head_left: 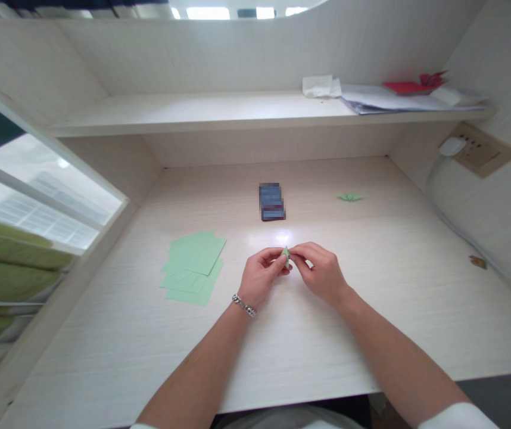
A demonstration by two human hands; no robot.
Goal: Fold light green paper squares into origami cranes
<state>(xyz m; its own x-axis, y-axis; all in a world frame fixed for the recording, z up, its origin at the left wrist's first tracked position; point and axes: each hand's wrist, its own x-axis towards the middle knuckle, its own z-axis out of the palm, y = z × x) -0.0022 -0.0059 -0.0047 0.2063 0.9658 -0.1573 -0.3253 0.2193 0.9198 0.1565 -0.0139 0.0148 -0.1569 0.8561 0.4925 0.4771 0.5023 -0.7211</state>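
Note:
A small piece of folded green paper (286, 256) is held up between my two hands above the middle of the desk. My left hand (262, 273), with a silver chain bracelet at the wrist, pinches it from the left. The fingertips of my right hand (320, 269) close on its right side near the top. Most of the folds are hidden behind the fingers. To the left lies a loose stack of green paper sheets (195, 262). Farther back on the right sits a finished-looking green origami crane (349, 196).
A phone (272, 201), its screen blurred, lies behind my hands. The shelf (193, 113) above holds papers (393, 98), a crumpled tissue (321, 86) and a red folded paper (433, 79). A white cable (452, 226) runs from the wall socket (483, 149) down the right side.

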